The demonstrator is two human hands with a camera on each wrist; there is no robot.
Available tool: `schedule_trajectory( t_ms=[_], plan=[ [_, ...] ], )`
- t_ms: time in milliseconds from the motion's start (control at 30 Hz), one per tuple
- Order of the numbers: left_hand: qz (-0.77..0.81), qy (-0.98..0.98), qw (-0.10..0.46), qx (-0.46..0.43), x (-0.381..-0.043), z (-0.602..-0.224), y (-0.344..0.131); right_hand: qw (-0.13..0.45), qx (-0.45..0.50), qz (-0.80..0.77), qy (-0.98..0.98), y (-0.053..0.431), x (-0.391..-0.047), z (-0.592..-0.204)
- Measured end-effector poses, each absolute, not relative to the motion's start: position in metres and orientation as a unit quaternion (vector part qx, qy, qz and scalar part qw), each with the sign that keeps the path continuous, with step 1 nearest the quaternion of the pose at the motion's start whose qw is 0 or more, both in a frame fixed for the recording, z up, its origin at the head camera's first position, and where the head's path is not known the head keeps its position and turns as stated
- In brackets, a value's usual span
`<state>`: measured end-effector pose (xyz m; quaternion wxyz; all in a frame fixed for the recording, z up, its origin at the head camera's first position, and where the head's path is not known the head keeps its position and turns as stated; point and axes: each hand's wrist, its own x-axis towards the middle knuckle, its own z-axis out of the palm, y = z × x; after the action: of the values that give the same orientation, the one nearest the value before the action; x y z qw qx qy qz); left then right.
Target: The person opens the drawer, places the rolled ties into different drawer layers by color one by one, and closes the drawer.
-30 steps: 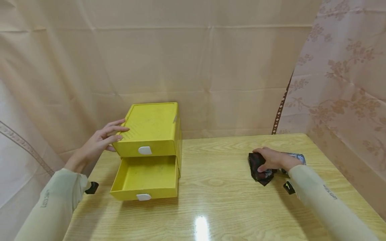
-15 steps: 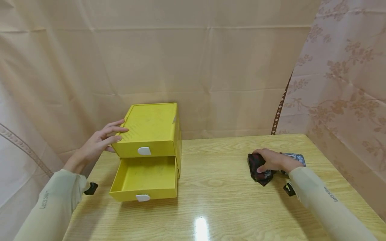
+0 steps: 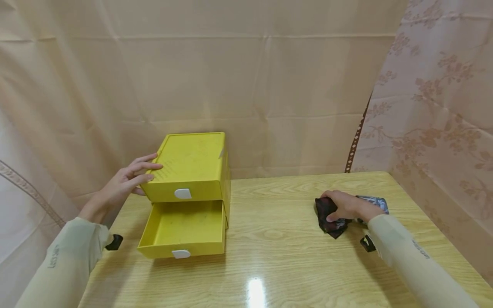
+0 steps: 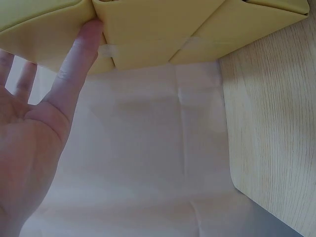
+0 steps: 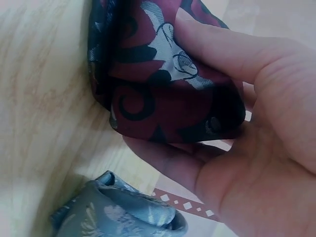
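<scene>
A yellow drawer unit point(image 3: 188, 156) stands at the left of the head view. Its lower drawer point(image 3: 181, 249) is pulled out with nothing inside, and the upper one is closed. My left hand point(image 3: 125, 179) rests on the unit's left top edge, fingers extended; in the left wrist view the thumb point(image 4: 74, 69) touches the front corner. On the right, my right hand point(image 3: 344, 204) grips a folded dark red and black patterned necktie point(image 5: 143, 98), fingers on one side and thumb on the other. A blue-grey folded necktie point(image 5: 118, 212) lies beside it, partly behind the right hand.
Both lie on a light wood-grain table point(image 3: 277, 239). A beige curtain point(image 3: 246, 85) hangs close behind the table, and a floral curtain point(image 3: 443, 119) lines the right side. Black wrist straps point(image 3: 114, 242) show beneath both sleeves.
The head view has shifted very slightly. Both hands keep their places, the left at the drawer unit and the right on the dark red necktie.
</scene>
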<state>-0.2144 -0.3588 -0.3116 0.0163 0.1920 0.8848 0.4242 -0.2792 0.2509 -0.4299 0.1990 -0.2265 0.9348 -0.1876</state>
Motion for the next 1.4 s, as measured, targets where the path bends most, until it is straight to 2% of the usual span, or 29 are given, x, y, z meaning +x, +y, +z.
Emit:
schedule_trajectory(
  t_ms=[367, 833, 1200, 1400],
  plan=[
    [0.450, 0.868, 0.017, 0.211, -0.217, -0.315, -0.363, 0.119, -0.277, -0.186, 0.935, 0.259, -0.269, -0.438],
    [0.443, 0.873, 0.017, 0.202, -0.215, -0.313, -0.361, 0.100, -0.283, -0.195, 0.934, 0.258, -0.263, -0.430],
    [0.469, 0.856, 0.023, 0.216, -0.216, -0.314, -0.360, 0.123, -0.265, -0.248, 0.924, 0.255, -0.254, -0.414],
    [0.475, 0.855, 0.020, 0.208, -0.216, -0.313, -0.359, 0.162, -0.221, -0.396, 0.876, 0.252, -0.245, -0.404]
  ],
)
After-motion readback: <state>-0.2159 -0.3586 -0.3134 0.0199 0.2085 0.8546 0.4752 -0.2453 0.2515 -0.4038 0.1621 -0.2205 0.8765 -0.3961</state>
